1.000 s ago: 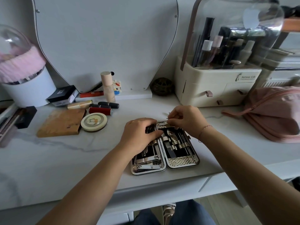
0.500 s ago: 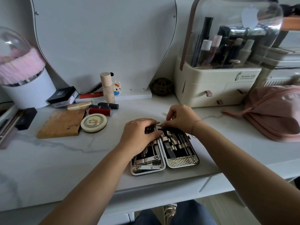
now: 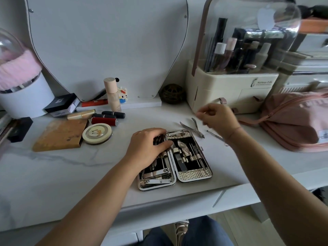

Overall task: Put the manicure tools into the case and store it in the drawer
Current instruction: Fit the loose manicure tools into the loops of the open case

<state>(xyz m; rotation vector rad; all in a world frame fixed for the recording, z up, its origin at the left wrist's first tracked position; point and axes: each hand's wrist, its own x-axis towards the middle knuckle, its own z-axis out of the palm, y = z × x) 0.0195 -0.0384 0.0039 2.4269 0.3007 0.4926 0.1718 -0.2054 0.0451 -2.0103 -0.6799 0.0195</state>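
While the left hand (image 3: 147,148) lies flat over the left half of the open manicure case (image 3: 193,173), fingers relaxed and pressing on the tools there, we see from the head camera that the case sits near the front edge of the bench (image 3: 71,174), both halves mostly filled. Our right hand (image 3: 219,119) hangs above the bench just beyond the case's far right corner, fingers loosely curled, thumb and forefinger close. It is blurred, and we cannot tell whether it pinches anything. Below it a cuticle nipper (image 3: 192,127) lies loose on the bench with its handles spread. A slim metal tool (image 3: 213,134) lies just beside it, partly under the wrist. A pink pouch (image 3: 292,121) and a cosmetics organiser (image 3: 230,89) stand further right.

We judge the step to be fetching the loose pieces. To do it well we should take the nipper by its handles, squeeze them together and slide it under a free strap in the right half. The left hand should pin the case so it neither skates nor folds. The thin tool lies flat and wants a fingertip pinch.

Half a second ago the right hand was pinching at tools on the far edge of the right half; it has since swung out to the right. The nipper and slim tool, then hidden behind it, now show. The left hand and case have not shifted.
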